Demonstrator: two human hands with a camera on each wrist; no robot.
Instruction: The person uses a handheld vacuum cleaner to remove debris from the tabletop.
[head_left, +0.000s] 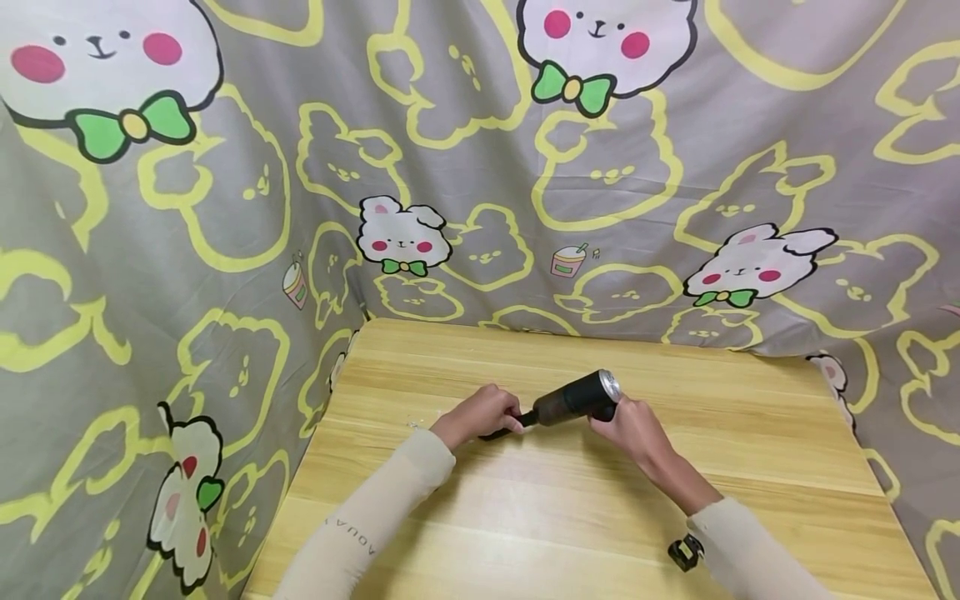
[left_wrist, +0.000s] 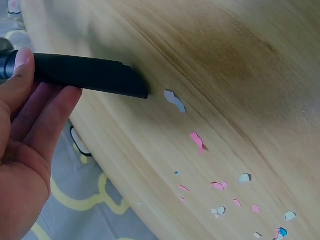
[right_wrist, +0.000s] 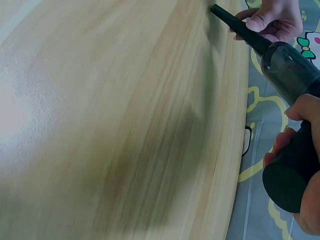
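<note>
A black handheld vacuum cleaner [head_left: 572, 402] with a clear dust cup and a silver end is held above the wooden table. My right hand [head_left: 633, 429] grips its handle; in the right wrist view the fingers [right_wrist: 285, 137] wrap round the dark grip. With thumb and fingers, my left hand [left_wrist: 30, 125] pinches the flat crevice nozzle [left_wrist: 90, 74] at the front of the vacuum. The slanted nozzle tip is near a pale paper scrap [left_wrist: 174, 100] and a pink paper scrap [left_wrist: 197, 141]. Several smaller scraps lie farther off in the left wrist view.
The wooden table [head_left: 525, 517] fills the lower middle, with patterned grey curtains [head_left: 480, 167] around its back and sides. A small black and yellow object [head_left: 685, 552], perhaps a tape measure, is beside the right sleeve [head_left: 750, 542].
</note>
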